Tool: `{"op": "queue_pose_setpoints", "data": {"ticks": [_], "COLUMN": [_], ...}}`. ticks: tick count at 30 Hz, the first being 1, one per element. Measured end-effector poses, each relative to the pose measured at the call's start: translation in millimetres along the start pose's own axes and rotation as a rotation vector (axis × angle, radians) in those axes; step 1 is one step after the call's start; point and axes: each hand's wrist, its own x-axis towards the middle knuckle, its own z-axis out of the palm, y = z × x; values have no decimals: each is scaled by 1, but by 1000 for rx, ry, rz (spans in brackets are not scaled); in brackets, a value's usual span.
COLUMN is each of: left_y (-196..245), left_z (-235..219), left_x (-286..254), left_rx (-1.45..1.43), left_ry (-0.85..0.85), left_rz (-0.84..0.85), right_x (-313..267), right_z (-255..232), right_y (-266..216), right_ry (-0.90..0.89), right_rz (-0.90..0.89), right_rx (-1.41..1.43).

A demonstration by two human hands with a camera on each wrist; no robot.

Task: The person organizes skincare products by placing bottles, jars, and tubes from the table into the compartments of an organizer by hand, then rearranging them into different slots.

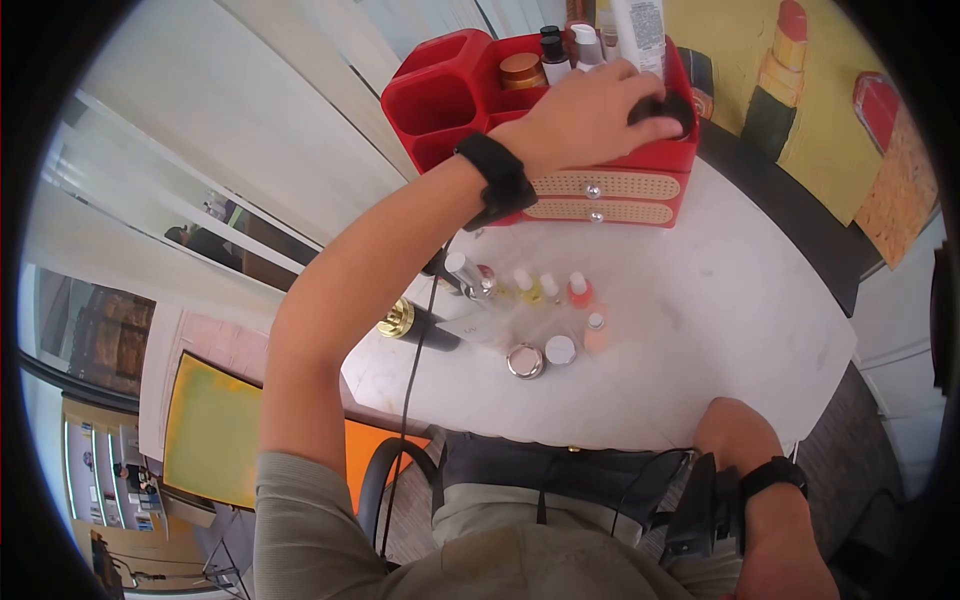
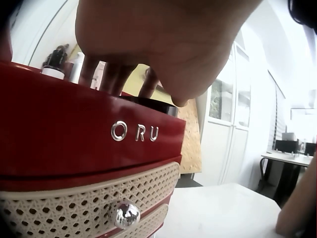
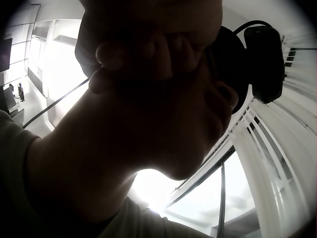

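My left hand (image 1: 590, 115) reaches over the front right corner of a red organizer (image 1: 430, 70). Its fingers and thumb grip a black round container (image 1: 670, 115) there, low in the front compartment. In the left wrist view the container's dark rim (image 2: 156, 105) shows just above the organizer's front wall, under the fingers. A white tube (image 1: 642, 35), small dark-capped bottles (image 1: 553, 58) and an amber jar (image 1: 522, 70) stand behind the hand. Down by the table's front edge is my right hand (image 1: 738, 432), holding nothing; the right wrist view shows its fingers (image 3: 151, 54) loosely curled.
Several small cosmetic bottles, a red one (image 1: 579, 290) among them, stand mid-table near a silver compact (image 1: 524, 361) and a white-lidded jar (image 1: 561, 349). A dark gold-capped bottle (image 1: 430, 333) lies under my left arm. Two knobbed drawers (image 1: 640, 188) front the organizer.
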Motion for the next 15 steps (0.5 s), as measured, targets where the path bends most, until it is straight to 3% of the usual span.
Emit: {"op": "queue_pose_setpoints", "data": {"ticks": [2,5,7,8,10,11,13,14,15], "left_y": [9,5,1,0,-1,-3,-3,-3,-3], "left_z": [-5,-5,-4,-2,2,5,7,6,6], "left_x": [-5,-6,-3,0,6,8,8,8,8], "left_rx": [-41,-58,-62,-57,-52,-43,-35,-45,-55], "left_ry": [-84,-99,-105,-127,-149,-121,-92,-95,-98], "left_rz": [6,25,24,-23,-75,-64,-53,-71,-88], "right_x": [-12,-11,-7,-10,-19,-7,29,20,3], "right_z": [1,10,27,21,4,19,60,51,34], "right_y": [-11,-25,-43,-35,-12,-23,-56,-53,-46], "right_ry": [-4,52,335,338,124,129,59,60,163], "right_rz": [-16,107,633,634,251,249,305,306,455], "right_rx": [2,-51,-279,-278,-75,-73,-504,-504,-411]}}
